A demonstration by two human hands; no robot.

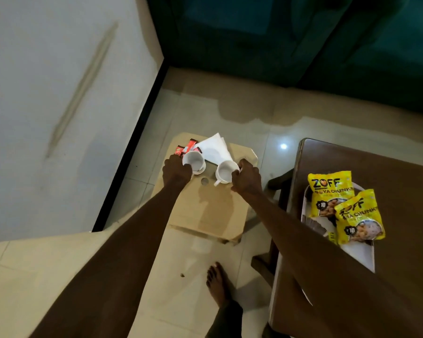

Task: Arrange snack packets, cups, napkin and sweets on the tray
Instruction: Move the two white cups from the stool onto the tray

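Two white cups stand on a small beige stool [213, 211]. My left hand [176, 172] grips the left cup [193, 162], which sits on a white saucer. My right hand [246, 179] holds the right cup [226, 172] by its rim. Behind the cups lie a white napkin [215, 148] and a few red sweet wrappers [187, 150]. To the right, two yellow snack packets [330, 193] [358, 217] lie on a white tray [363, 256] on a brown wooden table [401, 191]. My right forearm hides the tray's near corner.
A white wall with a black skirting runs along the left. Dark green curtains hang at the back. The floor is pale tile, and my bare foot [217, 284] stands between the stool and the table's legs.
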